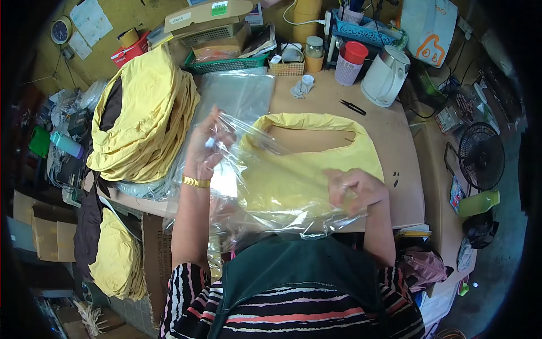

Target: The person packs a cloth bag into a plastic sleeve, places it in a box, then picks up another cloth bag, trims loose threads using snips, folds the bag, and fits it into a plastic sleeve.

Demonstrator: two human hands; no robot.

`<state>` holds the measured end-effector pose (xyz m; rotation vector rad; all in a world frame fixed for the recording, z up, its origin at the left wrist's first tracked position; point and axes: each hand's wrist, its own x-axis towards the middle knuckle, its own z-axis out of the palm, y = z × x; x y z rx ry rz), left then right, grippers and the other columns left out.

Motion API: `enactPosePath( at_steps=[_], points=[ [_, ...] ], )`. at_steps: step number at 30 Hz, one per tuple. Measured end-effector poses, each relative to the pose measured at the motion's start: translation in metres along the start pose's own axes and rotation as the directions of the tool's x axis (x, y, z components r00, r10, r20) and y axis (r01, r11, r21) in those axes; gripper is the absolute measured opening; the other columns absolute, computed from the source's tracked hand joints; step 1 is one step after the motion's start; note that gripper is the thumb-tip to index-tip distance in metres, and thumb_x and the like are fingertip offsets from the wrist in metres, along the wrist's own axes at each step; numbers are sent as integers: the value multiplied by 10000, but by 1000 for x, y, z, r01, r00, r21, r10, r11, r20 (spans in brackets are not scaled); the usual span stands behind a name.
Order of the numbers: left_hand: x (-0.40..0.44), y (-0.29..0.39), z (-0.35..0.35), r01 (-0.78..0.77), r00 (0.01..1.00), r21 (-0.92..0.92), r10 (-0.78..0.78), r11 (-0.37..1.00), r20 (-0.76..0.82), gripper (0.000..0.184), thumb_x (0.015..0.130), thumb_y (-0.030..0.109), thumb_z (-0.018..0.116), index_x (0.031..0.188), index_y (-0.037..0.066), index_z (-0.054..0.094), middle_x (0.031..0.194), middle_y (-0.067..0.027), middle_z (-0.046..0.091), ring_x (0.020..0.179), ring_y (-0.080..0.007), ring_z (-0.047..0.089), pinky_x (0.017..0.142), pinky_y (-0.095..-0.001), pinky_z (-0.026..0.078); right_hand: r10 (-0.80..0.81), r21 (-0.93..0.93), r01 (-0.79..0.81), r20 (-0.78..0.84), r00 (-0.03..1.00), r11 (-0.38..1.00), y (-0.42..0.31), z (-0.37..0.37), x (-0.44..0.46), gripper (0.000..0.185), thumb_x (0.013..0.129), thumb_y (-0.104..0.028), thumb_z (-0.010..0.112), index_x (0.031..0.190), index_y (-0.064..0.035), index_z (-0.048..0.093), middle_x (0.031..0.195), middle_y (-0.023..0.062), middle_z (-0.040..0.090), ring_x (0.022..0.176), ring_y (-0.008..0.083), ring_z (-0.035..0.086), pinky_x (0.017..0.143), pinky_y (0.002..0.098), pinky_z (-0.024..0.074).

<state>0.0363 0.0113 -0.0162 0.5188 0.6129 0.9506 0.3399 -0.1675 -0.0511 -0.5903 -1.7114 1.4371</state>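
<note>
A yellow fabric shoulder bag (293, 175) lies flat on the table, its handle loop pointing away from me. Clear plastic bag film (305, 217) covers its near edge and stretches up along its left side. My left hand (210, 141), raised left of the shoulder bag, is closed on the gathered film; something small and white shows at a finger. Over the shoulder bag's right part is my right hand (358, 189), its bent fingers smeared by motion beside the film. Whether it grips anything is unclear.
A tall pile of yellow bags (141, 118) stands at the left, next to flat clear plastic sheets (240, 90). Black thread snips (353, 107) and a white electric kettle (385, 76) are at the back right. More yellow bags (116, 257) hang or lie lower left.
</note>
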Motion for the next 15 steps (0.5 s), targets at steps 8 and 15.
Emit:
enactPosePath(
  at_steps=[8,15],
  points=[
    [-15,11,-8,-322,936,768,67,554,345,301,949,322,590,859,36,619,640,70,425,588,-28,388,545,-206,316,-128,203,141,-74,989,969,26,2,-29,403,638,-331,850,861,-43,679,849,80,678,809,190,588,881,346,411],
    [-24,23,-48,-222,923,747,-113,627,368,216,886,249,684,927,40,720,750,18,620,718,-91,524,706,-245,427,526,-457,-459,25,850,762,-21,-14,-42,388,718,-408,782,873,-57,730,732,16,675,790,214,605,1005,446,387]
  ],
)
